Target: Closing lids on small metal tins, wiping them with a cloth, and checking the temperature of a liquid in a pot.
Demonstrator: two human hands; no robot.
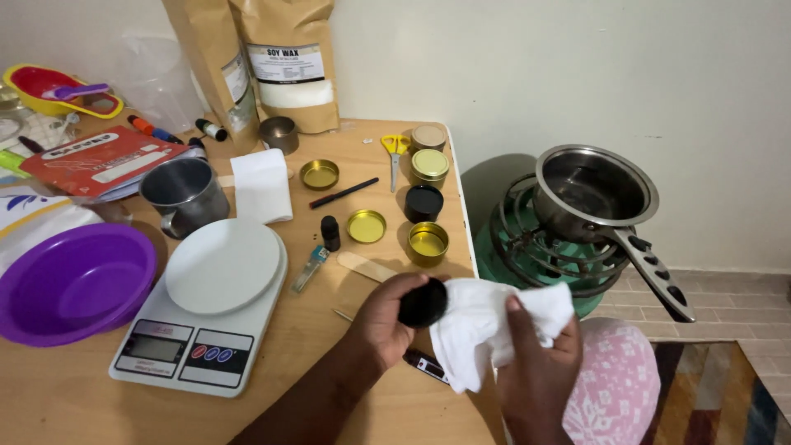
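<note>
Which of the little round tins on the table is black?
The black tin in the middle of the row near the table's right edge. The tins behind it and the open one in front are gold.

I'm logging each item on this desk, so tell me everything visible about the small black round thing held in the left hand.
The black tin is small, round and glossy, probably painted metal. The left hand grips it from the side, tilted, above the wooden table's front edge. A white cloth, held by the right hand, touches its right side. Whether it shows lid or base is unclear.
</note>
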